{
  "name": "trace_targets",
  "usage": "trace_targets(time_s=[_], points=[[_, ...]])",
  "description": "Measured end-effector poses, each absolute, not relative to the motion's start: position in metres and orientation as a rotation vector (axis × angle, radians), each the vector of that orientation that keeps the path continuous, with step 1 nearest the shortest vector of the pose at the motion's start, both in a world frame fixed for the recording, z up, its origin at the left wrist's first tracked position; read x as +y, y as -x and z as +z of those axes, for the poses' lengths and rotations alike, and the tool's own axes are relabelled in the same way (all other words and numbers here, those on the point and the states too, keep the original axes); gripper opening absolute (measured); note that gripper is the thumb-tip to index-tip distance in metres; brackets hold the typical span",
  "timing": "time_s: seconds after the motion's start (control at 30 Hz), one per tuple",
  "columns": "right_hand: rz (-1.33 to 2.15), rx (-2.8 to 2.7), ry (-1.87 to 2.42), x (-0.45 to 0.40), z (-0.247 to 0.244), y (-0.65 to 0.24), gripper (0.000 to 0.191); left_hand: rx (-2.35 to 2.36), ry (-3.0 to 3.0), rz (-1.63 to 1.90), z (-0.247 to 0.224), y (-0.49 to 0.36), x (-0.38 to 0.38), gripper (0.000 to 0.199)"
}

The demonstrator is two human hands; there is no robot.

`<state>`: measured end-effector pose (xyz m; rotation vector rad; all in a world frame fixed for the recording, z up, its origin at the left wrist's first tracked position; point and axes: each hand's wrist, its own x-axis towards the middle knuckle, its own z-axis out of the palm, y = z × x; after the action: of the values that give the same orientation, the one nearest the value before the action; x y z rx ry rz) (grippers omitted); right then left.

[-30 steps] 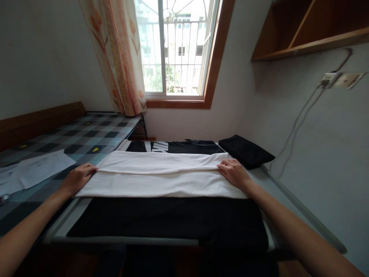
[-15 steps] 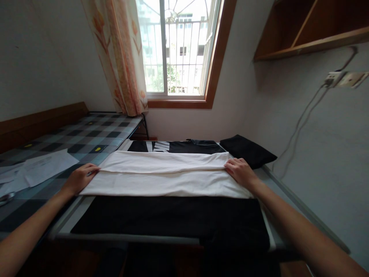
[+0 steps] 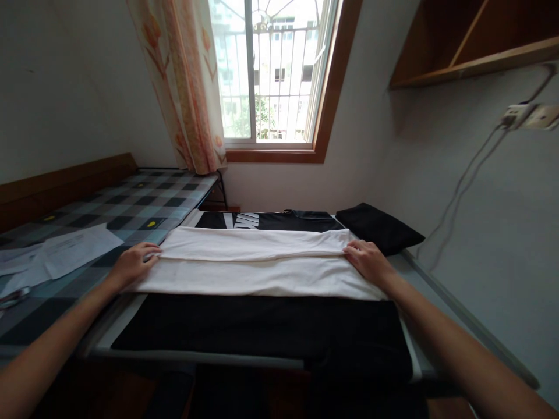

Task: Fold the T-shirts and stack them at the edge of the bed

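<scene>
A folded white cloth (image 3: 257, 273) lies in a wide band across a black garment (image 3: 262, 326), which shows in front of it and, with white lettering, behind it. A crease runs lengthwise along the white cloth. At its left end my left hand (image 3: 135, 265) pinches the edge between thumb and fingers. My right hand (image 3: 367, 259) has its fingers closed on the right end of the same cloth, near the crease. Just behind my right hand rests a folded black cloth (image 3: 378, 227).
To the left is a checkered bed (image 3: 161, 203) with loose papers (image 3: 78, 250) on it. A curtain (image 3: 187, 87) hangs beside the barred window. On the right wall are a wooden shelf (image 3: 471, 70) and a socket (image 3: 517, 116) with cables.
My left hand has shifted slightly right along the white cloth's left end. The whole view has moved a little. My right hand keeps its place on the cloth.
</scene>
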<state>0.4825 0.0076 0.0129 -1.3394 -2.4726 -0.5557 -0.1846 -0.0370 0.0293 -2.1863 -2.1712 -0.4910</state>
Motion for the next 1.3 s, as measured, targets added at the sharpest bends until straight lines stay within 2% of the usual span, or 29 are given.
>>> trace_targets(time_s=[0.2,0.37,0.5,0.67,0.8,0.97,1.17,1.3], points=[[-0.498,-2.399,1.387,0.012,0.015,-0.488,0.018,-1.753,2.637,-0.715,0.015,0.070,-0.024,0.033],[-0.407,-2.391,1.415,0.010,0.017,-0.494,0.017,-1.468,2.668,-0.622,0.006,-0.035,-0.019,0.023],[-0.387,-2.411,1.415,0.007,0.016,-0.493,0.017,-1.212,2.655,-0.529,0.011,-0.079,-0.014,0.020],[-0.457,-2.438,1.423,0.003,0.022,-0.488,0.020,-1.086,2.603,-0.466,0.016,-0.101,-0.005,0.018],[-0.595,-2.411,1.417,-0.002,0.026,-0.486,0.023,-1.109,2.548,-0.633,0.012,-0.106,-0.002,0.018],[-0.547,-2.499,1.420,-0.005,0.024,-0.485,0.025,-1.074,2.578,-0.676,0.005,-0.106,-0.003,0.019],[-0.656,-2.430,1.458,-0.006,0.030,-0.482,0.028,-1.131,2.520,-0.795,0.009,-0.103,-0.001,0.016],[-0.564,-2.490,1.447,-0.008,0.025,-0.482,0.027,-1.097,2.616,-0.710,0.009,-0.104,-0.003,0.021]])
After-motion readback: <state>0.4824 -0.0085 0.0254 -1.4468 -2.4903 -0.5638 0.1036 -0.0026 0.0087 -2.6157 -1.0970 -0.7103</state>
